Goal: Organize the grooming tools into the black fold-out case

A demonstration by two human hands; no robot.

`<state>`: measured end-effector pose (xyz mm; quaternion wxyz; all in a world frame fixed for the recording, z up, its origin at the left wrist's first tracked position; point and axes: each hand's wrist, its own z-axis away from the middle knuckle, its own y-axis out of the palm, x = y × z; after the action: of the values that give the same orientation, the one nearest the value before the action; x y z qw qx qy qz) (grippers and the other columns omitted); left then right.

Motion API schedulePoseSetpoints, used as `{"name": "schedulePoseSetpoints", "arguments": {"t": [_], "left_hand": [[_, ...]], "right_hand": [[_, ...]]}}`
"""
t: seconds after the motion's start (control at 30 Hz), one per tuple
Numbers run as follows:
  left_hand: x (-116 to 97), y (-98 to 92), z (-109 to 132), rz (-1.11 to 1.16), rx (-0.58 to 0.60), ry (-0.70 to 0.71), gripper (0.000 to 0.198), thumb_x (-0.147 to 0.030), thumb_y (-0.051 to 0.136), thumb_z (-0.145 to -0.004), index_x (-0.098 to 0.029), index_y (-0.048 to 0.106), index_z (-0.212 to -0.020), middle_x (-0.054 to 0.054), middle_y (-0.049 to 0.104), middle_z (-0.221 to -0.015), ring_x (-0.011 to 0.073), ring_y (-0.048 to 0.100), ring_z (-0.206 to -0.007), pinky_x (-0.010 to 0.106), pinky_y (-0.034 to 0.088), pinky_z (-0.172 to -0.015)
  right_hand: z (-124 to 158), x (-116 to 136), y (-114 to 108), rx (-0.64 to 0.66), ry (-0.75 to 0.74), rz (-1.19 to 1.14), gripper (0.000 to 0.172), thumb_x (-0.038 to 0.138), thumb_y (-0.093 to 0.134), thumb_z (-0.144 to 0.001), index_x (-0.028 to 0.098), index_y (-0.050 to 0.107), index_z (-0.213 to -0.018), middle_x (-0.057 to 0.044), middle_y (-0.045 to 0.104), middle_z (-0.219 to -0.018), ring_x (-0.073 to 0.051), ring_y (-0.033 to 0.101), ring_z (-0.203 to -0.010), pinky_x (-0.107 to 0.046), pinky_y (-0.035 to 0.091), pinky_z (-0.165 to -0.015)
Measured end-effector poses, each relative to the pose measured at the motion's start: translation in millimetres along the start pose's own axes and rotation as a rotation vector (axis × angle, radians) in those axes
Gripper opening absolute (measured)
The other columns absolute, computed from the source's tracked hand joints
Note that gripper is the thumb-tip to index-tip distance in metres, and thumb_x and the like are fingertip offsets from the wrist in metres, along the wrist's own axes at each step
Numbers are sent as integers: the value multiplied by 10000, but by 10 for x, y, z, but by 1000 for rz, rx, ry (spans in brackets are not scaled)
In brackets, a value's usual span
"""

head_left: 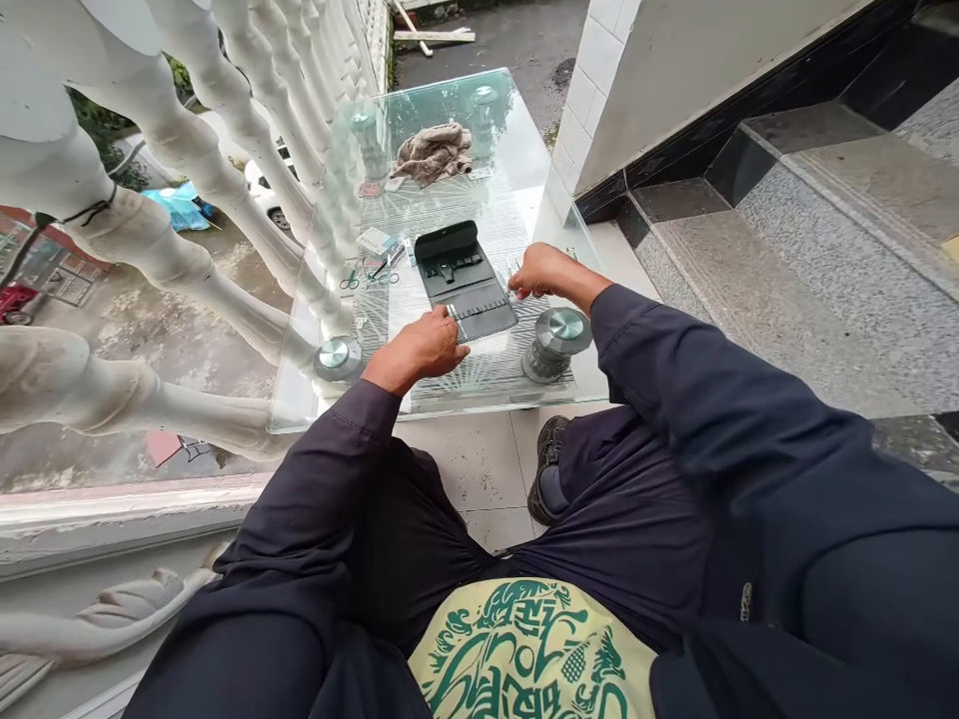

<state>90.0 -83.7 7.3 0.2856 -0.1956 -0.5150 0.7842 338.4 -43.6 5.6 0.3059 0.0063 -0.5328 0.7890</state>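
An open black tool case [463, 281] lies on the glass table [516, 190]. My left hand [424, 347] rests closed at the case's near left corner and pinches a small metal tool at its edge. My right hand [540, 271] is closed at the case's right edge, fingers pinched on a thin metal instrument too small to name. Green-handled scissors [369, 275] and other small instruments lie on the glass to the left of the case, beside a small white packet [375, 241].
A crumpled beige cloth [436, 153] lies at the table's far end. Round metal table fittings [555, 342] sit at the near corners. A white balustrade [225, 170] runs along the left; stone steps [786, 220] rise on the right. My knees and shoe [545, 469] are below the table.
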Motion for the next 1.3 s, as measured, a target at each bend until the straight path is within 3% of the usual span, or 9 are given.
{"name": "schedulePoseSetpoints", "arguments": {"t": [0.13,0.3,0.4,0.53,0.63,0.73,0.9,1.1,1.3], "left_hand": [[111,28,-71,24,-27,13,440,-455,591,-1303,-147,864,-1458,242,750,-1751,379,835,-1532,427,664,-1308],[434,28,-199,95,-174,6,432,-329,530,-1299,-157,878,-1487,239,847,-1629,372,834,-1487,470,644,-1309],[564,51,-252,146,-217,-29,397,-287,574,-1277,-179,903,-1472,222,877,-1569,349,853,-1388,463,645,-1247],[557,86,-305,182,-224,-12,302,-223,639,-1237,-199,934,-1301,200,935,-1389,362,856,-1288,457,630,-1120],[524,106,-334,193,-230,-20,264,-166,662,-1209,-191,923,-1226,203,944,-1318,364,855,-1260,433,606,-1060],[533,123,-345,218,-230,-39,259,-156,671,-1208,-177,917,-1285,206,944,-1306,357,850,-1238,412,596,-1044],[535,116,-319,246,-238,-91,365,-139,654,-1216,-161,888,-1496,210,932,-1469,340,832,-1308,400,592,-1084],[429,49,-256,297,-229,-212,260,-213,686,-1237,-162,927,-1156,195,928,-1158,332,819,-1101,412,557,-942],[410,23,-242,409,-251,-258,300,-99,655,-1216,-148,925,-1095,149,889,-979,289,780,-950,397,520,-923]], "right_hand": [[7,-231,28,-135,-131,-17,264,117,899,-1061,147,864,-801,-77,698,-662,-231,679,-719,-358,534,-728],[272,-475,231,-274,-386,-93,200,88,823,-1092,165,881,-916,-138,874,-978,-289,806,-1001,-355,571,-907],[453,-399,458,-234,-469,-65,163,108,768,-1147,167,912,-1098,-141,905,-1149,-298,808,-1092,-360,566,-950],[620,-196,805,-234,-621,73,263,163,673,-1226,132,901,-1354,-204,874,-1330,-340,773,-1151,-412,536,-930],[667,-155,1014,-267,-782,271,393,98,525,-1234,113,885,-1390,-268,805,-1469,-368,731,-1195,-442,512,-923],[645,-242,1142,-332,-907,393,491,36,420,-1218,110,885,-1358,-287,781,-1454,-392,682,-1263,-468,505,-995],[568,-419,1199,-367,-976,463,563,13,400,-1213,76,855,-1538,-288,786,-1484,-404,647,-1298,-485,483,-1028],[618,-335,1193,-370,-894,306,394,176,492,-1274,110,880,-1294,-280,795,-1364,-405,653,-1249,-459,464,-978],[738,-58,1205,-277,-668,201,303,290,610,-1297,112,839,-1384,-242,851,-1329,-364,742,-1103,-418,385,-846]]}}
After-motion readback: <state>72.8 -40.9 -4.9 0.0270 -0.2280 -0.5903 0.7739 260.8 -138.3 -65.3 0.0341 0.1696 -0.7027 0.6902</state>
